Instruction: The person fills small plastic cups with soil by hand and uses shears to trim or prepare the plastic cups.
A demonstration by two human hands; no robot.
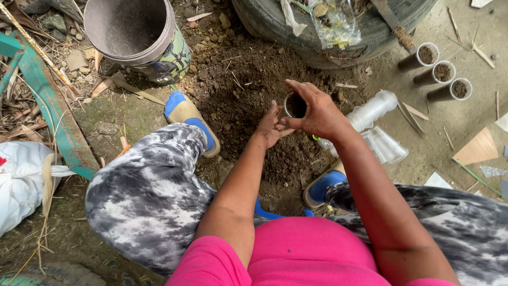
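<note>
My right hand (pixel 316 110) grips a small clear plastic cup (pixel 295 105) partly filled with dark soil, held above a pile of loose soil (pixel 254 85) on the ground. My left hand (pixel 272 126) is cupped against the cup's near side, palm turned toward it, with soil on the fingers. Both hands are over the pile, between my two knees in grey-and-white patterned trousers. Blue-and-tan shoes (pixel 186 114) rest at the pile's edges.
Three soil-filled cups (pixel 442 73) stand in a row at the upper right. Stacked empty clear cups (pixel 377 124) lie right of the pile. A large grey bucket (pixel 138 34) stands upper left, an old tyre (pixel 328 26) at the top, a white sack (pixel 21 180) at left.
</note>
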